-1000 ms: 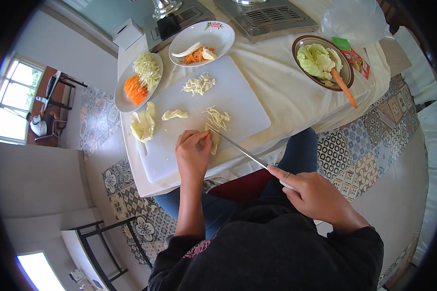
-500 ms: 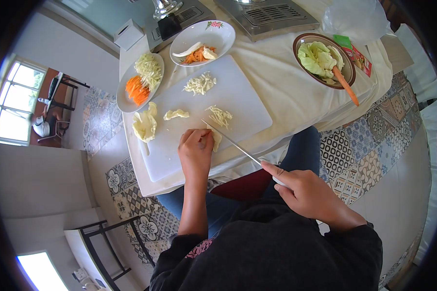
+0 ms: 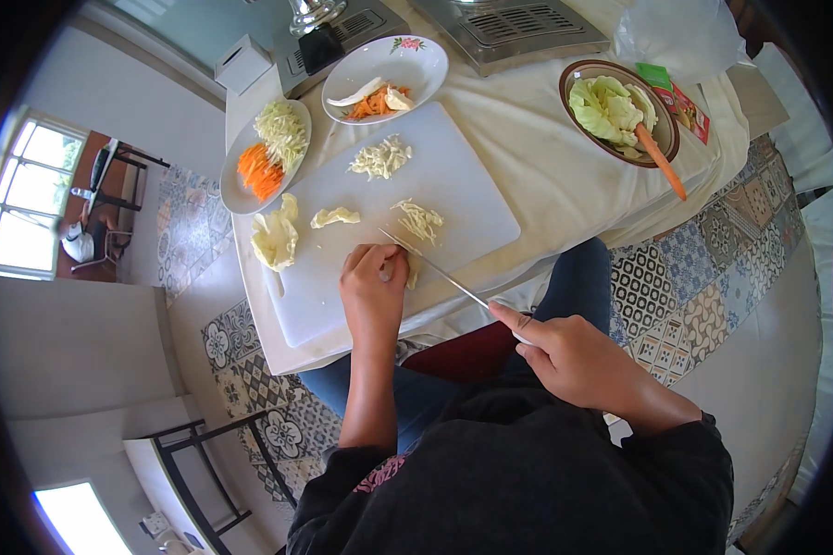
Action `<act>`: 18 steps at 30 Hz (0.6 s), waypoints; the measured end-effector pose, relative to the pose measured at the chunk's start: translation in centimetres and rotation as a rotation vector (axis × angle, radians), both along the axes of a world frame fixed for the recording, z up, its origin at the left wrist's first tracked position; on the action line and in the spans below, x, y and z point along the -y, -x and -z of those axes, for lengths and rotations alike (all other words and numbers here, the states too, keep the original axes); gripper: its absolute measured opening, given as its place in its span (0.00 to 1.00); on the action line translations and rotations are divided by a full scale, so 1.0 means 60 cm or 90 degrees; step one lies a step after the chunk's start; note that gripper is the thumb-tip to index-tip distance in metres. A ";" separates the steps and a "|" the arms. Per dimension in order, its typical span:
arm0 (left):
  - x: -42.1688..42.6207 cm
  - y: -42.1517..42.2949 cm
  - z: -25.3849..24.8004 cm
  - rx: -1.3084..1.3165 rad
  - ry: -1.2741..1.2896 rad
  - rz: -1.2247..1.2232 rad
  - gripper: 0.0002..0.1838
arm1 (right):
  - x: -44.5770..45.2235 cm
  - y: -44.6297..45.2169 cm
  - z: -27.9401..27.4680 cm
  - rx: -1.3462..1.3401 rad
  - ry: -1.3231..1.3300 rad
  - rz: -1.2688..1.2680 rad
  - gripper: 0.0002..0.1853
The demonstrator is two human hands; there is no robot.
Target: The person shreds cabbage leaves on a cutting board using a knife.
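Note:
My left hand (image 3: 372, 282) is closed, fingertips curled down on a piece of cabbage (image 3: 412, 271) at the near edge of the white cutting board (image 3: 467, 190). In my right hand (image 3: 578, 356) is a knife (image 3: 441, 272), index finger stretched along its back. The blade lies just beyond my left knuckles, between them and a small heap of cabbage shreds (image 3: 420, 220). A second heap of chopped cabbage (image 3: 381, 158) sits farther up the board. On its left side are a cabbage strip (image 3: 334, 217) and a larger cabbage leaf (image 3: 275, 237). My left fingers partly hide the piece they press.
Left of the board, a plate (image 3: 234, 192) holds shredded cabbage and carrot. A flowered plate (image 3: 426, 69) with carrot shreds and pale pieces overlaps the board's far edge. A brown-rimmed bowl (image 3: 567, 125) holds cabbage and a carrot. Stoves (image 3: 528, 37) stand behind, beside a plastic bag (image 3: 680, 37).
The knife and my right hand have shifted slightly left and toward the far side. My left hand stays almost in place on the cabbage.

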State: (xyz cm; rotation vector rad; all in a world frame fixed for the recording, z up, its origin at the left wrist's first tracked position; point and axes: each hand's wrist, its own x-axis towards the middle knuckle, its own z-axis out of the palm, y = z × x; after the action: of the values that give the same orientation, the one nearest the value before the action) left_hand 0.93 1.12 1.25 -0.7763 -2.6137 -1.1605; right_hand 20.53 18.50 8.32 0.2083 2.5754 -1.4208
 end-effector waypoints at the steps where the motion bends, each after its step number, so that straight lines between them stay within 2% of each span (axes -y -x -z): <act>1: 0.001 0.000 -0.001 0.000 0.002 0.000 0.05 | 0.000 -0.001 -0.003 0.004 -0.002 -0.002 0.31; 10: 0.001 -0.003 0.003 0.013 -0.002 -0.011 0.05 | -0.027 -0.007 -0.052 0.142 0.044 -0.017 0.31; 18: 0.004 -0.002 0.001 -0.002 0.009 0.006 0.05 | -0.007 0.060 -0.003 0.013 0.008 -0.036 0.30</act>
State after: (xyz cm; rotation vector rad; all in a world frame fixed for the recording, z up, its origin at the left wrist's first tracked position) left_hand 1.05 0.89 1.18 -0.7936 -2.6206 -1.1443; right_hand 16.96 18.92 8.48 0.1460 2.5349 -1.4081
